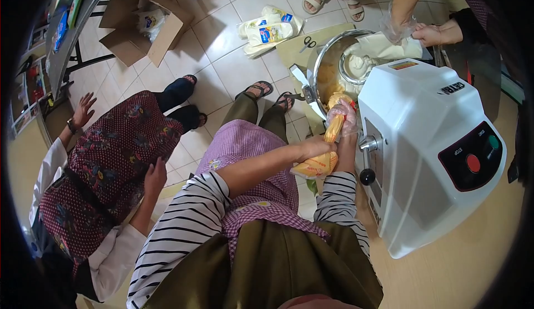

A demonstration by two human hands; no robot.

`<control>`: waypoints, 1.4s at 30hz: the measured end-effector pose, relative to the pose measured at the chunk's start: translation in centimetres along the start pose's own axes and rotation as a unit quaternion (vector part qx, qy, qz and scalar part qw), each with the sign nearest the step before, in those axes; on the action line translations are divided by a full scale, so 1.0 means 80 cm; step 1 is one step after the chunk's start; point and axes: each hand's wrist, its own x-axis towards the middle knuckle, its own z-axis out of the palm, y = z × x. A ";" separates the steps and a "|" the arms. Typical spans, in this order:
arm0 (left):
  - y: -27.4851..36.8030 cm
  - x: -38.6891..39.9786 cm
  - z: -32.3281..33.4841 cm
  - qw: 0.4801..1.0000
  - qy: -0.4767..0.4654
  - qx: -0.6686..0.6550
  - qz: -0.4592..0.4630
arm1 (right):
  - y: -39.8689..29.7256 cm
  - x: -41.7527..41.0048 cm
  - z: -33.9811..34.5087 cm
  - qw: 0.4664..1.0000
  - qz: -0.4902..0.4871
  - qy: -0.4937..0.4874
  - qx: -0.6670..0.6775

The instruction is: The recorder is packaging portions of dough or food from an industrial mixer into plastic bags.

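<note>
My left hand is bare and grips the twisted lower part of a soft yellow plastic bag. Farther up the same bag, my right hand, in a clear plastic glove, squeezes it at the mixing bowl's near side. Yellow, fat-like paste shows at the bag's upper end. The metal mixing bowl holds yellow paste and white cream. Beside my right forearm stands a white Getra stand mixer with a black-knobbed lever. Its head hides part of the bowl.
Across the bowl, another person's gloved hand and second hand hold a white bag over it. Scissors and printed packs lie beyond. A co-worker in a patterned apron stands left, near an open cardboard box.
</note>
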 end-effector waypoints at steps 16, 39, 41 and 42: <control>-0.009 0.012 0.007 0.986 -0.005 0.163 0.032 | -0.024 0.002 -0.047 0.993 -0.030 -0.074 0.083; -0.089 0.006 -0.092 0.915 -0.282 -0.214 -0.194 | 0.164 -0.070 -0.001 0.941 -0.284 0.162 -0.089; -0.110 0.001 -0.096 0.954 -0.197 -0.178 -0.140 | 0.168 -0.059 0.001 0.929 -0.302 0.193 -0.088; -0.106 -0.005 -0.095 0.966 -0.178 -0.142 -0.125 | 0.171 -0.056 0.004 0.918 -0.312 0.226 -0.095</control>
